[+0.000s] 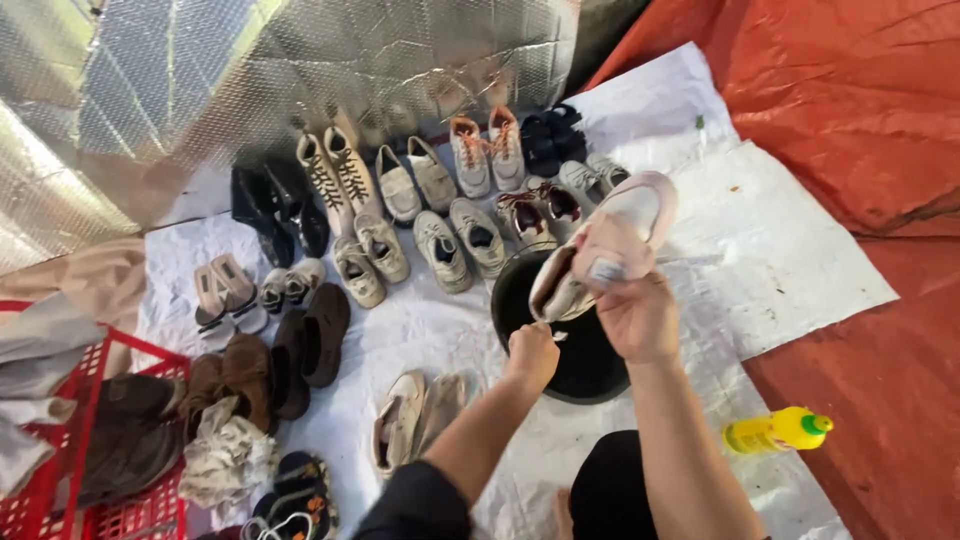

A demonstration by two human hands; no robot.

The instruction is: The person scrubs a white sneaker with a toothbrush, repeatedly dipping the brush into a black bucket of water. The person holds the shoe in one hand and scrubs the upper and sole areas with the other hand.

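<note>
My right hand (636, 316) grips a pale pink and white sneaker (612, 240), held tilted above a black basin (590, 372) on the white sheet. My left hand (531, 354) is closed on a small brush-like tool whose tip touches the sneaker's lower end, over the basin. Both forearms reach in from the bottom of the view.
Several pairs of shoes (420, 200) lie in rows on the white plastic sheet (760, 250). A pale pair (415, 418) lies close to my left arm. A yellow bottle with a green cap (778, 431) lies at right. A red crate (70, 450) holds brown shoes at left. Silver foil wall behind.
</note>
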